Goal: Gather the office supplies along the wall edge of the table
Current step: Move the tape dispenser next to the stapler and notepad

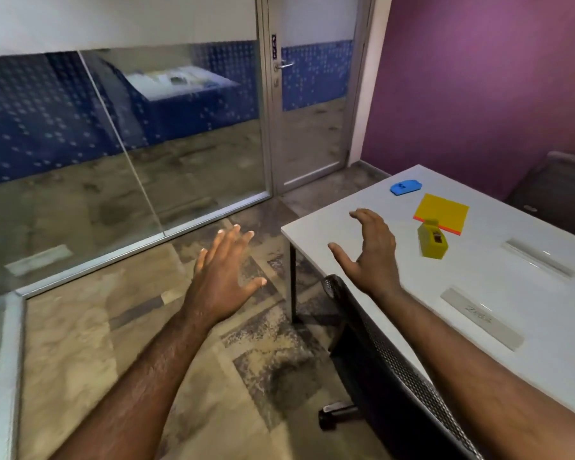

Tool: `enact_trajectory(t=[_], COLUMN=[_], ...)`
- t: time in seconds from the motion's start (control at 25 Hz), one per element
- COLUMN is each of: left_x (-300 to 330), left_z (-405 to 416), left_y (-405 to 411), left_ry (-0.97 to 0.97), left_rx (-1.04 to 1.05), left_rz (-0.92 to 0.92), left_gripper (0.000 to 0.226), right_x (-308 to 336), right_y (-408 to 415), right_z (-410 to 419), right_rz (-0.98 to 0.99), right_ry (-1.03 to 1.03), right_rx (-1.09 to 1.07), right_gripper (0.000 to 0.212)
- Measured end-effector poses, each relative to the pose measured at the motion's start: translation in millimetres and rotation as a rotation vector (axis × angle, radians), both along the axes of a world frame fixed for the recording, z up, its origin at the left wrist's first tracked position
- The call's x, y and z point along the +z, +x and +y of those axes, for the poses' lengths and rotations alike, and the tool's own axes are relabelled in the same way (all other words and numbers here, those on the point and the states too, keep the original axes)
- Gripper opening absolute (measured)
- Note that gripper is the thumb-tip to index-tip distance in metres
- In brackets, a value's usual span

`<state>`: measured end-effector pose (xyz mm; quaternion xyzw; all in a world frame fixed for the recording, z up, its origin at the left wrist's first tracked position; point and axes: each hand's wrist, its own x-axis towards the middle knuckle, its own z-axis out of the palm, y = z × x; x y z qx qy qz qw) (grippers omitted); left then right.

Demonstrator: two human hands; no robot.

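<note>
On the white table (395, 283) at the right lie a blue stapler (405, 187), a yellow sticky-note pad (442, 212) with an orange edge, and a yellow tape dispenser (432, 241) touching the pad's near corner. My right hand (370, 250) hovers over the table's near left part, fingers spread and loosely bent, holding nothing, a short way left of the dispenser. My left hand (224, 277) is held out over the floor, left of the table, fingers straight and empty.
Two clear flat strips, a far one (538, 257) and a near one (482, 318), lie on the table. A black mesh chair (379, 353) stands against the table's near edge. A purple wall (478, 94) runs behind the table. Glass partition and door (309, 111) at left.
</note>
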<state>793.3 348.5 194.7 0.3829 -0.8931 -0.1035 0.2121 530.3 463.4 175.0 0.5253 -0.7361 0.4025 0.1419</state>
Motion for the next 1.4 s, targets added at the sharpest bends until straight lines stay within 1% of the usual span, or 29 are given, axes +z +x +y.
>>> enact_trajectory(t=[0.12, 0.24, 0.36, 0.6, 0.76, 1.04, 1.24, 1.4], left_x=[-19, -36, -46, -59, -72, -102, -116, -127], left_z=[-33, -71, -111, -168, -196, -250, -299, -323], left_y=[-3, -23, -52, -122, -176, -272, -323, -352], left_ry=[0.030, 0.044, 0.070, 0.133, 0.144, 0.155, 0.161, 0.153], left_rx=[0.029, 0.009, -0.007, -0.115, -0.230, -0.484, -0.668, -0.801], left_rz=[-0.034, -0.062, -0.094, -0.135, -0.149, -0.181, -0.205, -0.250], left_gripper=[0.089, 0.091, 0.091, 0.091, 0.091, 0.087, 0.088, 0.091], right_x=[-12, -25, -33, -50, -68, -104, -120, -125], right_y=[-3, -20, -48, -97, -117, -136, -142, -146], right_z=[-37, -71, -104, -142, -142, -154, -177, -188], right_rz=[-0.014, -0.014, -0.043, -0.110, -0.095, -0.070, -0.076, -0.126], right_ry=[0.027, 0.044, 0.048, 0.061, 0.118, 0.296, 0.411, 0.464], right_rx=[-0.002, -0.003, -0.033, -0.126, -0.208, -0.344, -0.481, -0.606], right_gripper=[0.063, 0.063, 0.063, 0.063, 0.062, 0.060, 0.070, 0.073])
